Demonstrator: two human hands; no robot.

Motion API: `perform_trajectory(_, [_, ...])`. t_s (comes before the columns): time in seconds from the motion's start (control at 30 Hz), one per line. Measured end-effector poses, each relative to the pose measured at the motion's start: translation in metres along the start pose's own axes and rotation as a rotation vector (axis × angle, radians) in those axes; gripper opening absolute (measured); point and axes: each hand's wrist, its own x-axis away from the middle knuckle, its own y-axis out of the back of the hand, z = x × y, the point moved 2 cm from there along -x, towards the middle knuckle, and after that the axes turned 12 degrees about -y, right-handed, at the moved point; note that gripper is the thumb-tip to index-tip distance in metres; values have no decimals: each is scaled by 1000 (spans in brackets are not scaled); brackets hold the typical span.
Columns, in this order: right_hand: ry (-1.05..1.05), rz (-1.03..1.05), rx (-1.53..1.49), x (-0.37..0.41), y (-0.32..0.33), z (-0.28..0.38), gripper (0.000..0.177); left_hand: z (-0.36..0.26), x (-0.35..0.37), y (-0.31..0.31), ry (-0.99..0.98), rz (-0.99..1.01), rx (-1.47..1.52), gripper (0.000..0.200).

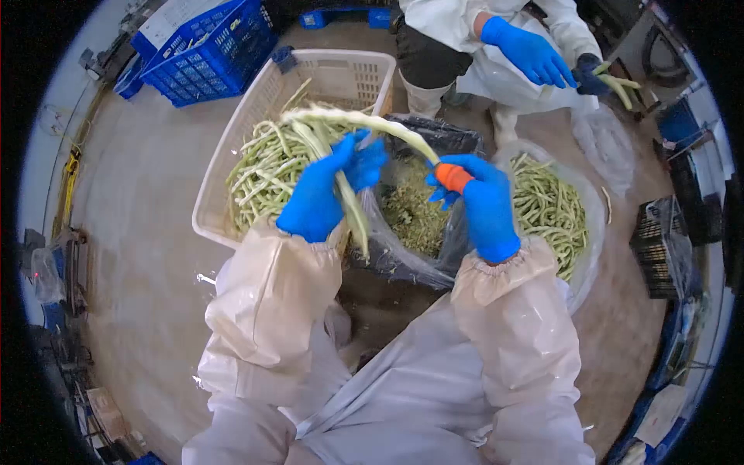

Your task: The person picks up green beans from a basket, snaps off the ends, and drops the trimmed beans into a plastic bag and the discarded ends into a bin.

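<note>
My left hand (329, 186), in a blue glove, is closed round several long green beans (353, 213) that hang down past the wrist. Over the black-lined container, my right hand (477, 198) pinches the end of one long pale bean (372, 122), which arches across to the left above my left hand. An orange cover (453, 177) sits on a finger of my right hand. Green scraps (415, 209) lie in the lined container between my hands. Beyond my left hand, a white crate (213, 186) holds many long beans.
A clear bag (593, 232) full of green beans stands at the right. Opposite, a co-worker's blue-gloved hand (535, 58) is beside a dark-gloved hand (590, 76) holding bean pieces. Blue crates (205, 58) stand at the upper left. Black crates (655, 248) are at the far right.
</note>
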Motion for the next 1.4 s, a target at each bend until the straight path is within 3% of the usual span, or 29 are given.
perform_trajectory(0.13, [325,-202,234,-7,22,5,14,19,13,-10,176,-27,-249,40])
perform_trajectory(0.23, [379,-307,589,-3,24,4,13,15,15,-25,37,-25,-434,38])
perform_trajectory(0.33, [461,-349,528,-2,24,7,14,19,12,-16,94,-179,-199,33])
perform_trajectory(0.47, [485,-415,604,1,29,13,13,29,4,18,28,-324,103,26])
perform_trajectory(0.57, [538,-449,724,6,28,18,12,16,6,14,-161,-464,-181,26])
perform_trajectory(0.6, [574,-444,786,5,27,15,13,7,7,-2,-228,-474,-427,28])
perform_trajectory(0.7, [613,-356,882,7,12,6,13,7,13,-32,-373,-162,-681,28])
perform_trajectory(0.8, [676,-256,906,16,-9,2,13,27,10,-41,-747,39,-849,23])
perform_trajectory(0.83, [701,-226,908,17,-12,2,13,25,12,-41,-708,65,-902,22])
perform_trajectory(0.9, [619,-215,805,17,-12,0,13,23,20,-43,-614,115,-1007,20])
perform_trajectory(0.97, [531,-213,701,16,-12,-3,13,27,20,-39,-655,130,-1019,18])
perform_trajectory(1.03, [255,-139,374,14,-13,-3,14,20,24,-47,-663,102,-1053,17])
perform_trajectory(1.07, [114,-101,213,14,-14,-2,14,22,23,-46,-650,72,-992,16])
perform_trajectory(1.17, [-51,78,-79,12,-11,5,17,26,22,-47,-568,6,-792,15])
perform_trajectory(1.27, [-80,222,-352,9,-11,-2,16,18,25,-57,-450,-27,-632,17])
perform_trajectory(1.4, [15,28,92,3,-10,-12,18,-11,24,-65,-508,-128,-545,22])
